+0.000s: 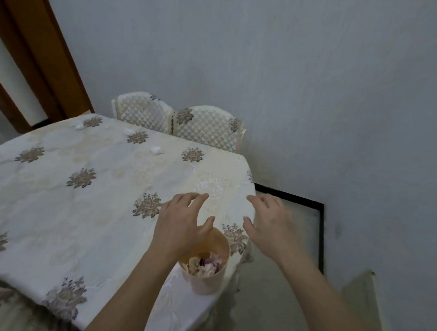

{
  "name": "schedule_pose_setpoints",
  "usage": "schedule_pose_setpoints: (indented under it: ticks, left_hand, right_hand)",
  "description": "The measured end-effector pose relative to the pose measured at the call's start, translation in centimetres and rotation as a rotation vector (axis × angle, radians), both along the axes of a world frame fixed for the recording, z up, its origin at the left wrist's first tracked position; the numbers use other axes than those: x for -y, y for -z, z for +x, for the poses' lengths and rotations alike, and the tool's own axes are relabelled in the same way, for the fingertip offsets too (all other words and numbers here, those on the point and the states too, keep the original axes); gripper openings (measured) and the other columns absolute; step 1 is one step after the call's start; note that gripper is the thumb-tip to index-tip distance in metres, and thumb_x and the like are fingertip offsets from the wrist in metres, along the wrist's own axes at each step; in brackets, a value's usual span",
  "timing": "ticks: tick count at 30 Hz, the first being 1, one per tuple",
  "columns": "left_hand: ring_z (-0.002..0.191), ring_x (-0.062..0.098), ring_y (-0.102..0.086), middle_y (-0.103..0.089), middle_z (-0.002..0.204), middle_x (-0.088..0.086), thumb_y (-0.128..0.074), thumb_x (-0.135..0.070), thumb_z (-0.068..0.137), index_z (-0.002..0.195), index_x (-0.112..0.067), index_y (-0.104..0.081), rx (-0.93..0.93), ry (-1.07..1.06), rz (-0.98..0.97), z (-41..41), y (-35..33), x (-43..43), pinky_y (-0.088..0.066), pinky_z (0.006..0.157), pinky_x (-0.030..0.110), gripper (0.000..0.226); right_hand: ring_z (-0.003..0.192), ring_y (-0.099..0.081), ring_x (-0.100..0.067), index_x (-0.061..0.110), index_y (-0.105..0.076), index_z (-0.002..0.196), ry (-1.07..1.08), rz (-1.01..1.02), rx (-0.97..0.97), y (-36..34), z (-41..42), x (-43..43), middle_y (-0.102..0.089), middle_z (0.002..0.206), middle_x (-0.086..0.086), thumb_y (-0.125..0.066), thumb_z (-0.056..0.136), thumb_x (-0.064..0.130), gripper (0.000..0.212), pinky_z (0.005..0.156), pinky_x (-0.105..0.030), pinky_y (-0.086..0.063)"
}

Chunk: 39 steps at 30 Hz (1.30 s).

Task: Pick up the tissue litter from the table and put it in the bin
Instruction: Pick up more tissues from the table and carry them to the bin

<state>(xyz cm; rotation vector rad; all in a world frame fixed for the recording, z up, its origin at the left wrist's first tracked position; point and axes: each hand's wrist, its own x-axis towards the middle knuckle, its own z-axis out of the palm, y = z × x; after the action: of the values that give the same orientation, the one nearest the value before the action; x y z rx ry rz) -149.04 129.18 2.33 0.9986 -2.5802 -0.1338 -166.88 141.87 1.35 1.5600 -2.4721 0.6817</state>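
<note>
Bare arms reach in from the bottom edge, the left arm (131,288) over the table (53,218) and the right arm (320,288) over the floor (307,223) beside it. The left hand (182,225) hangs palm down with a wide, loose grip, fingers spread and slightly curved, holding nothing. Its thumb crosses the far rim of the bin (205,280); whether it touches the rim cannot be told. The bin is a small beige tub standing upright on the table near the right-hand corner, just below and right of that hand, with crumpled pale and purplish scraps (205,262) inside. The right hand (267,225) is also slack and spread, empty, hovering at the table's rounded right edge, just beside the bin and apart from it.

Between the hands and the far edge the flowered cloth lies flat, giving open room for a reach across. Three tissue wads (155,149) lie well apart from both hands on the far side: the nearest sits past the middle of the table, a second wad (128,131) lies close to the far edge, and a third wad (79,126) lies near the far left corner. Two quilted chairs (207,128) stand against the far edge, backed by a pale wall (295,80), with a brown door frame (39,49) at the left.
</note>
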Motion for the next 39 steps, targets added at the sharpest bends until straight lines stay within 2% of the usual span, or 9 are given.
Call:
schedule_pose_setpoints:
  ticks: [2,6,9,14,20,25,29,32,39]
  left_hand:
    - [0.124,0.021,-0.052,-0.061,0.132,-0.003,-0.046,-0.056,0.088,0.137,-0.027,-0.052,-0.007,0.045,0.021,-1.2,-0.1,-0.2,-0.045,0.098,0.043,0.057]
    - [0.123,0.02,-0.052,-0.061,0.132,-0.003,-0.05,-0.054,0.089,0.136,-0.028,-0.053,-0.013,0.147,0.021,-3.7,0.5,-1.3,-0.046,0.096,0.041,0.054]
    - [0.123,0.021,-0.054,-0.062,0.132,-0.002,-0.054,-0.052,0.09,0.135,-0.027,-0.054,-0.001,0.249,0.0,-5.7,0.9,-2.2,-0.046,0.097,0.041,0.052]
    - [0.123,0.023,-0.053,-0.061,0.133,0.0,-0.054,-0.051,0.09,0.134,-0.024,-0.054,0.031,0.376,0.012,-9.2,1.7,-3.8,-0.045,0.097,0.04,0.052]
    - [0.116,0.023,-0.056,-0.064,0.124,0.001,-0.046,-0.055,0.086,0.13,-0.022,-0.057,0.015,0.464,0.014,-13.8,2.6,-5.5,-0.046,0.091,0.04,0.056]
    - [0.114,0.022,-0.056,-0.064,0.122,-0.001,-0.039,-0.058,0.085,0.129,-0.023,-0.057,0.038,0.483,-0.004,-18.3,3.8,-5.2,-0.046,0.091,0.04,0.059]
    - [0.112,0.024,-0.057,-0.065,0.12,0.0,-0.041,-0.058,0.084,0.127,-0.022,-0.059,0.059,0.437,-0.02,-23.9,4.3,-3.0,-0.048,0.089,0.04,0.059]
    - [0.114,0.024,-0.056,-0.064,0.124,0.0,-0.046,-0.056,0.085,0.131,-0.022,-0.057,0.064,0.378,-0.018,-29.1,4.2,-1.2,-0.049,0.089,0.041,0.058]
    - [0.112,0.021,-0.057,-0.064,0.123,-0.002,-0.044,-0.057,0.086,0.132,-0.022,-0.057,0.032,0.223,0.0,-39.3,3.4,1.5,-0.05,0.087,0.039,0.06]
  right_hand:
    - [0.107,-0.058,-0.028,0.016,-0.064,0.122,0.053,0.013,0.004,-0.2,-0.8,-1.4,-0.065,0.112,-0.006,-0.06,0.08,0.035,0.046,0.085,-0.043,-0.052]
    - [0.1,-0.059,-0.03,0.013,-0.066,0.111,0.181,0.022,-0.019,0.4,-2.0,-4.6,-0.065,0.105,-0.007,-0.062,0.079,0.033,0.038,0.083,-0.042,-0.052]
    - [0.099,-0.06,-0.031,0.012,-0.066,0.111,0.276,0.034,-0.012,0.8,-2.6,-7.3,-0.065,0.106,-0.009,-0.057,0.079,0.036,0.042,0.082,-0.041,-0.053]
    - [0.099,-0.061,-0.033,0.011,-0.067,0.117,0.416,0.067,-0.022,1.9,-3.9,-12.5,-0.067,0.108,-0.012,-0.069,0.079,0.03,0.042,0.078,-0.042,-0.052]
    - [0.094,-0.061,-0.033,0.01,-0.066,0.117,0.473,0.065,0.003,3.0,-6.2,-15.0,-0.066,0.105,-0.012,-0.059,0.079,0.034,0.045,0.074,-0.043,-0.054]
    - [0.096,-0.061,-0.033,0.01,-0.066,0.119,0.475,0.058,0.036,4.1,-10.6,-14.0,-0.065,0.105,-0.013,-0.061,0.08,0.033,0.046,0.075,-0.044,-0.054]
    - [0.101,-0.06,-0.034,0.009,-0.065,0.12,0.442,0.074,0.057,5.2,-16.9,-11.2,-0.066,0.108,-0.014,-0.063,0.081,0.031,0.045,0.081,-0.044,-0.053]
    - [0.099,-0.06,-0.034,0.01,-0.067,0.116,0.394,0.084,0.078,5.8,-22.7,-8.4,-0.066,0.106,-0.014,-0.055,0.079,0.036,0.046,0.079,-0.042,-0.053]
    - [0.093,-0.061,-0.031,0.011,-0.067,0.115,0.254,0.072,0.055,4.9,-35.3,-3.1,-0.066,0.103,-0.01,-0.062,0.077,0.032,0.044,0.074,-0.039,-0.053]
